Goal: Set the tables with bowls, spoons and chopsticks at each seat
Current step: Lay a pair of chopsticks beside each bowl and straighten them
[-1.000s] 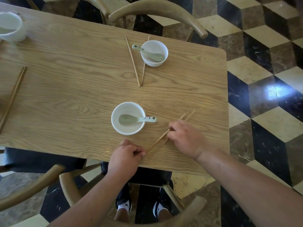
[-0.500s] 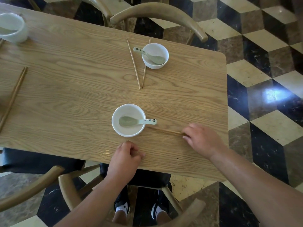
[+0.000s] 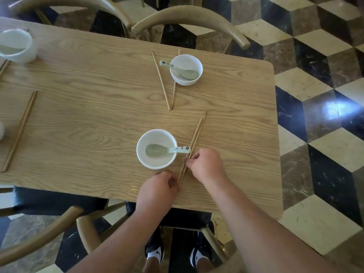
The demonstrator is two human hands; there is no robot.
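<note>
A white bowl (image 3: 157, 148) holding a pale green spoon (image 3: 163, 150) sits near the table's front edge. Just right of it lies a pair of wooden chopsticks (image 3: 195, 138), angled up to the right. My right hand (image 3: 204, 164) pinches them near their lower part. My left hand (image 3: 158, 189) is curled at their lower tips, touching them. Across the table stands a second white bowl (image 3: 186, 69) with a spoon (image 3: 178, 69), and its chopsticks (image 3: 164, 83) lie in a V on its left.
The wooden table (image 3: 88, 107) also carries a third bowl (image 3: 16, 45) at the far left and another chopstick pair (image 3: 19, 131). Curved wooden chairs (image 3: 189, 16) stand around it. Checkered floor lies to the right; my feet show below the near chair (image 3: 92, 233).
The chopsticks swung from nearly flat behind the bowl to a steep diagonal right of it. My right hand moved left onto them; my left hand came up to their lower tips.
</note>
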